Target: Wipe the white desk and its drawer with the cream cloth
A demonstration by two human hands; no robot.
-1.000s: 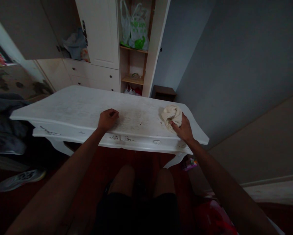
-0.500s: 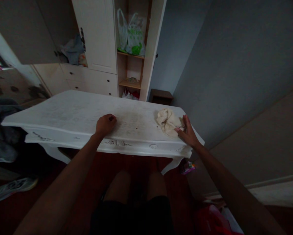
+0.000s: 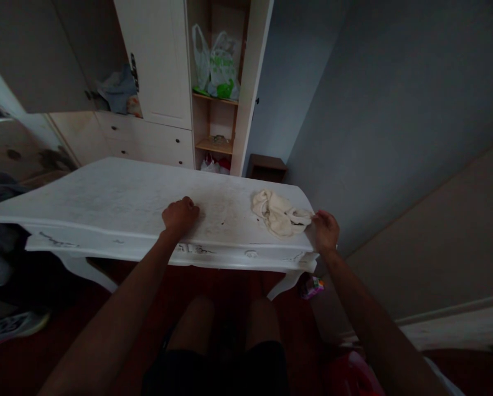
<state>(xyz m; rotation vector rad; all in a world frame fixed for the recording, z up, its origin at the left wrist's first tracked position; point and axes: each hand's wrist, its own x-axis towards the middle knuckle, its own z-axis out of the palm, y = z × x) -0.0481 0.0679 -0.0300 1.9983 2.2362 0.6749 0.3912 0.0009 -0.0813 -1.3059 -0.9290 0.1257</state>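
A crumpled cream cloth [image 3: 280,215] lies toward the right end of the white table [image 3: 118,187]. My right hand [image 3: 327,230] is at that end of the tabletop, its fingers closed on the cloth's right corner. The rest of the cloth stays bunched on the surface. My left hand [image 3: 181,214] rests as a closed fist on the table's middle, near the front edge. Whatever it may hold is hidden inside the fingers. Grey-brown smudges and a few dark specks mark the tabletop between the hands.
Behind the table stands a white wardrobe [image 3: 159,66] with an open door and plastic bags [image 3: 221,69] on a shelf. A small brown cabinet [image 3: 266,166] sits by the grey wall at right. A pink packet [image 3: 312,287] lies by the right table leg; a shoe [image 3: 13,330] is at lower left.
My right hand has gone from spread fingers beside the cloth to pinching its right corner, pulling that part out rightward. My left fist stays near the same spot on the table.
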